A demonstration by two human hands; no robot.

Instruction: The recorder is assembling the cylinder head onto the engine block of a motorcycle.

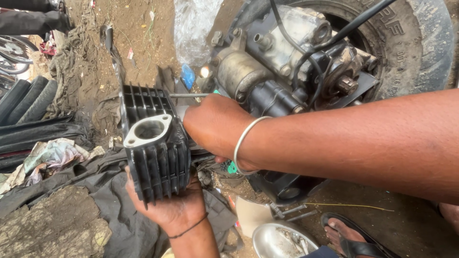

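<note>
- Finned engine cylinder (155, 148) (black, with a pale flanged port on top): centre-left of view, off the ground, at 9 o'clock from the engine block (287, 62).
- Left hand (174, 205): cupped under the cylinder's lower fins, bearing it.
- Right hand (215, 124): closed against the cylinder's right side; fingers hidden.
- Steel bowl (282, 241): at 6 o'clock.
- Tyre (420, 43): behind the engine.

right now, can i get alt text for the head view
A left hand cups a black finned engine cylinder from below while the right hand grips its far side, beside an engine and a tyre on dirt ground.
</note>
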